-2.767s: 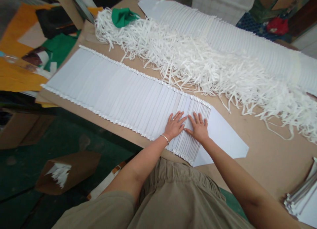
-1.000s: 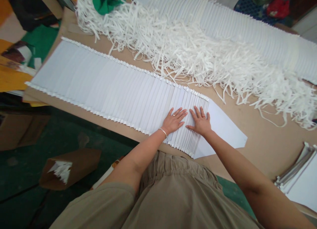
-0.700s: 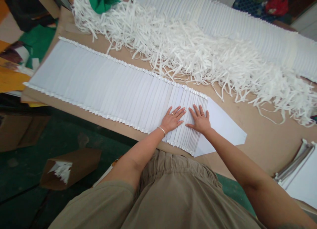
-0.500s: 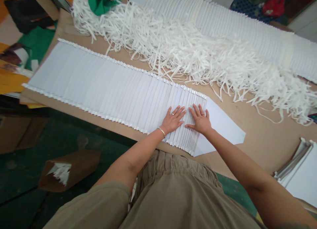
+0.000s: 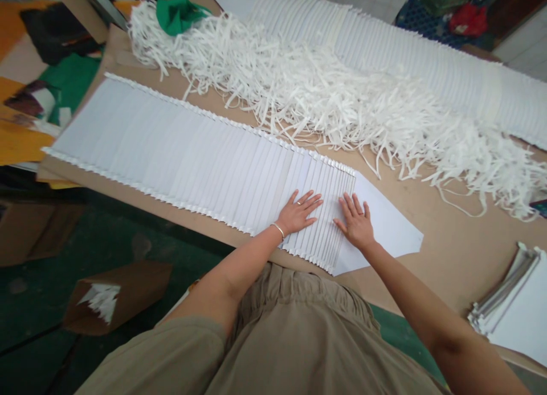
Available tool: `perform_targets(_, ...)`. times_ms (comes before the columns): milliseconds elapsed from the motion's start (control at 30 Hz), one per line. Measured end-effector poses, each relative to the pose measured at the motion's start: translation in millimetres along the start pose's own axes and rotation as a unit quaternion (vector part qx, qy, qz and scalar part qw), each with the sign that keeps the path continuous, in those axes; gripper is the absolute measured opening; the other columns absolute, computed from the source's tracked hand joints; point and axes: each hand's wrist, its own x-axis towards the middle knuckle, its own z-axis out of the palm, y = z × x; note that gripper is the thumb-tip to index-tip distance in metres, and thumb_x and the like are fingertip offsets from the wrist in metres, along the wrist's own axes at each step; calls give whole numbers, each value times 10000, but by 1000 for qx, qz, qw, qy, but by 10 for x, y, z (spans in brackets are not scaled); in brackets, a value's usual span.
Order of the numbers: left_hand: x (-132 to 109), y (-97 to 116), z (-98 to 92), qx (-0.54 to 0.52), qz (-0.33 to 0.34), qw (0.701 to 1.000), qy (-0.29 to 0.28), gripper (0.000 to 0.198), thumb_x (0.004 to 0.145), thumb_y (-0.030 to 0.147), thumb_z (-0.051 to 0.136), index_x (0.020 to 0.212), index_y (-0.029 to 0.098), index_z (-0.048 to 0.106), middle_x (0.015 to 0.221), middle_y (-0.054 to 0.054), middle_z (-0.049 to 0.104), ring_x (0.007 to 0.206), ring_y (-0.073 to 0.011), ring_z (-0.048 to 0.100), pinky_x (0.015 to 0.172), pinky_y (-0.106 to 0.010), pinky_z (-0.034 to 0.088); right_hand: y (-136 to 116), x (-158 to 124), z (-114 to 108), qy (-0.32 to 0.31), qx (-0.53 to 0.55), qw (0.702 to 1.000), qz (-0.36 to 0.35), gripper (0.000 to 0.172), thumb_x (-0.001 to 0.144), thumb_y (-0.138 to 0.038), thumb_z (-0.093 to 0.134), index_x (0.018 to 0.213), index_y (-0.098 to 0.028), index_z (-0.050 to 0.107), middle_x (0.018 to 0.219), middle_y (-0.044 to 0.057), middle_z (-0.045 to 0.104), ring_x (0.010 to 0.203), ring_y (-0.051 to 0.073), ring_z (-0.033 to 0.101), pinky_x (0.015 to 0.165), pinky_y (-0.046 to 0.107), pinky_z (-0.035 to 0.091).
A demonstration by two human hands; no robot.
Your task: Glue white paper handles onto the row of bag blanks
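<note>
A long row of overlapping white sheets (image 5: 188, 150) lies fanned out along the brown table, with small folded white pieces along both long edges. My left hand (image 5: 298, 212) rests flat on the closely spaced part of the row, fingers spread, a ring and a bracelet on it. To its right, my right hand (image 5: 356, 219) lies with fingers apart over the last strips at the right end. Beneath that hand, the uncovered end sheet (image 5: 387, 218) sticks out with its cut corners. Neither hand grips anything.
Behind the row stretches a heap of white strips (image 5: 299, 93) with a green cloth (image 5: 177, 16) on it. Another fanned row (image 5: 405, 58) lies beyond. A stack of sheets (image 5: 517, 304) sits on the brown table (image 5: 461, 241) at right. An open carton (image 5: 145, 292) stands below at left.
My right hand has slid a little right and toward me, widening the gap to my left hand. My left hand stays at nearly the same spot on the sheets. The view has shifted slightly.
</note>
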Motion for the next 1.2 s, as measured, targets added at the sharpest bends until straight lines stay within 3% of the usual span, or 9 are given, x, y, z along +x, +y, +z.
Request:
perform_targets(167, 25, 43, -30, 19, -6, 1000, -12, 632, 1016, 509, 418, 1599, 286, 318, 1675, -8, 246, 1574, -246, 138, 1260, -609, 119, 108, -101, 36, 26, 16, 999, 24, 685, 1037, -509, 350, 1640, -244, 161, 1676, 68, 277, 1585, 256, 128, 1253, 563, 117)
perform_targets(333, 131, 228, -27, 33, -7, 999, -2, 661, 1030, 510, 380, 1614, 216, 285, 1686, -48, 204, 1580, -247, 97, 1266, -600, 114, 58, 25, -38, 78, 19, 994, 68, 711, 1040, -498, 344, 1645, -195, 126, 1689, 92, 230, 1590, 257, 94, 1260, 562, 78)
perform_targets(433, 165, 280, 13, 36, 2, 999, -11, 661, 1027, 527, 384, 1609, 227, 297, 1687, -38, 196, 1579, -245, 102, 1266, -599, 112, 82, 40, 20, 74, 19, 994, 73, 690, 1034, -513, 358, 1639, -233, 176, 1681, 74, 266, 1589, 264, 99, 1254, 572, 83)
perform_targets(767, 152, 242, 77, 44, 0, 999, -11, 662, 1034, 552, 352, 1605, 222, 299, 1685, -46, 194, 1581, -236, 90, 1263, -607, 109, 607, -484, 171, 69, -5, 985, 156, 659, 1041, -447, 305, 1637, -189, 186, 1676, 96, 277, 1572, 270, 178, 1237, 541, 154)
perform_targets(1200, 162, 239, 75, 37, -4, 999, -23, 661, 1033, 538, 356, 1611, 225, 288, 1684, -48, 203, 1580, -237, 100, 1264, -596, 110, 857, -746, 247, 63, -21, 980, 186, 651, 1036, -409, 303, 1639, -197, 179, 1678, 103, 274, 1568, 269, 182, 1225, 533, 175)
